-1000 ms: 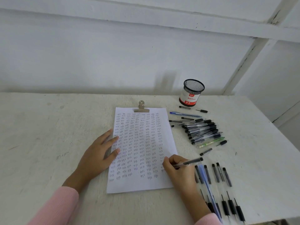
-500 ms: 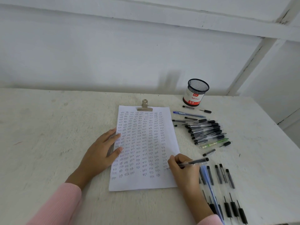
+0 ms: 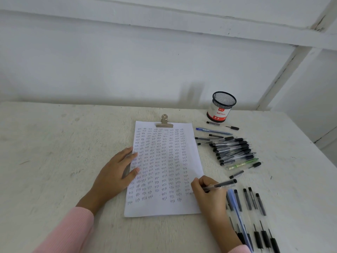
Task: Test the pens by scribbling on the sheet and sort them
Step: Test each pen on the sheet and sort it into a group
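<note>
A white sheet [image 3: 164, 207] covered in rows of small ink marks lies on the table, held at its top by a metal clip [image 3: 164, 121]. My left hand [image 3: 116, 172] rests flat on the sheet's left edge, fingers straight. My right hand [image 3: 209, 195] grips a clear pen with a black cap [image 3: 223, 184], its tip on the sheet's lower right edge. A pile of several black-capped pens [image 3: 232, 150] lies right of the sheet. Another group of pens [image 3: 253, 216] lies in rows at the lower right.
A black mesh pen cup [image 3: 221, 107] with a red and white label stands at the back right. A blue pen [image 3: 213, 130] and a green pen [image 3: 242, 164] lie by the pile. The table's right edge [image 3: 310, 143] is near; a white wall stands behind.
The view has shifted slightly. My right hand with the pen has moved a little down the sheet's right edge. My left hand stays on the sheet.
</note>
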